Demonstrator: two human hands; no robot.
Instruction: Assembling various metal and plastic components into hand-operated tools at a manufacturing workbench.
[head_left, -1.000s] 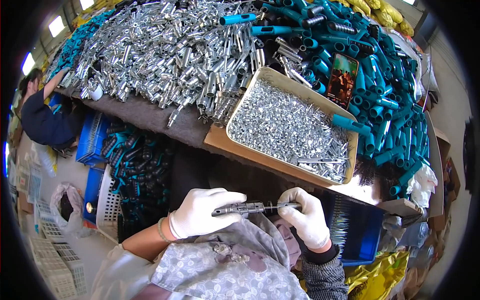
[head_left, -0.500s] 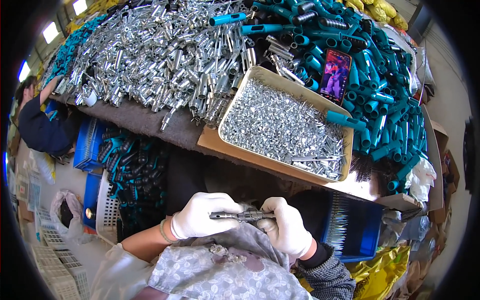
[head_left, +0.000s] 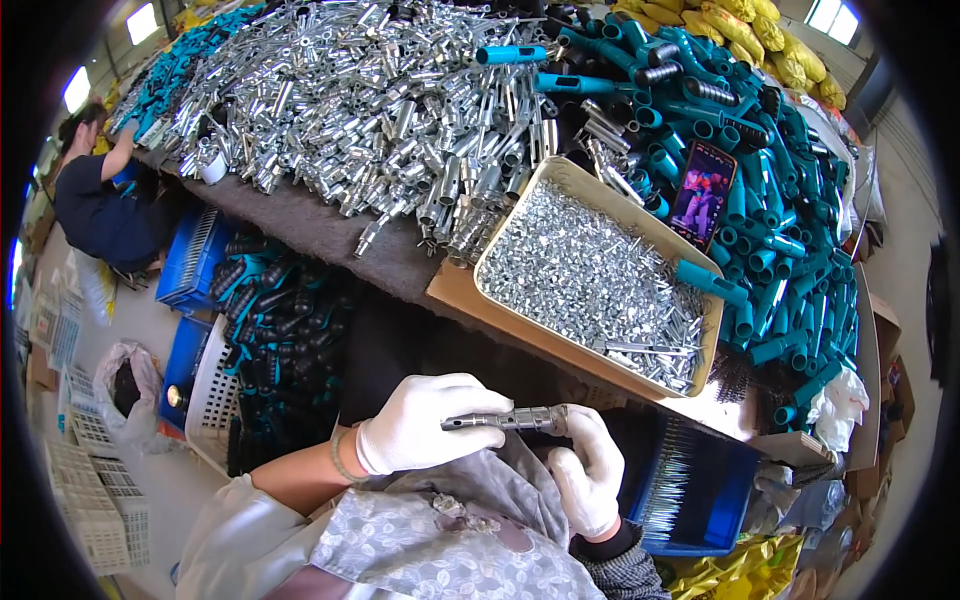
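A slim silvery metal tube [head_left: 508, 419] with slots and rings along it lies crosswise in front of my body. My left hand [head_left: 425, 428], in a white glove, is closed around its left part, thumb below and fingers above. My right hand [head_left: 590, 468], also gloved in white, has its curled fingers at the tube's right end, with the thumb lower down. Part of the right fingers' contact is hidden behind the tube end. Beyond the hands, a cream tray [head_left: 455, 282] full of small metal pieces rests on the bench edge.
A heap of silvery metal parts [head_left: 370, 110] covers the bench, with teal tubular handles [head_left: 770, 200] piled at right. A phone [head_left: 704, 195] leans among them. Below stand a blue bin [head_left: 715, 490] with metal rods and a white basket [head_left: 212, 400]. Another person [head_left: 105, 205] works far left.
The metal tube has shifted right and slightly up, and more of its right end shows. My right hand has opened its grip somewhat and dropped lower. The whole view has shifted a little.
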